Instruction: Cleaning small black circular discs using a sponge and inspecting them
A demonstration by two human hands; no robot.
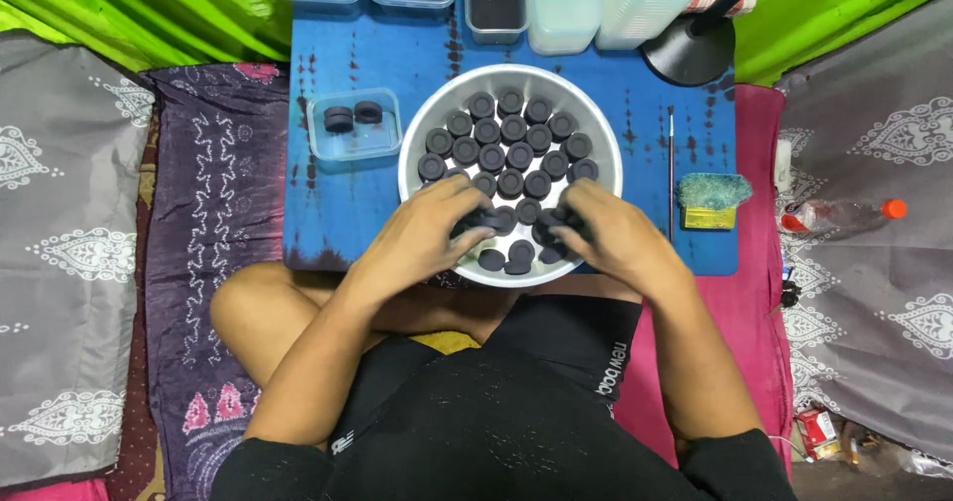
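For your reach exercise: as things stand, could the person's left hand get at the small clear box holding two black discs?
Probably yes. The left hand rests at the metal bowl's near rim, and the clear box sits open just left of the bowl, with only bare blue cloth between.

The round metal bowl (510,79) of black discs (512,155) sits mid-tabletop (347,213), a small clear plastic tub (354,143) (two discs inside) to its left, a thin paintbrush (671,173) to its right.

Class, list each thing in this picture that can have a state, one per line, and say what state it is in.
Metal bowl: nearly full of black discs.
Small clear tub: open, two discs inside.
Left hand: fingers in the bowl, on discs.
Right hand: fingers in the bowl, on discs.
Plastic bottle: lying down, capped.
Thin brush: lying flat, untouched.
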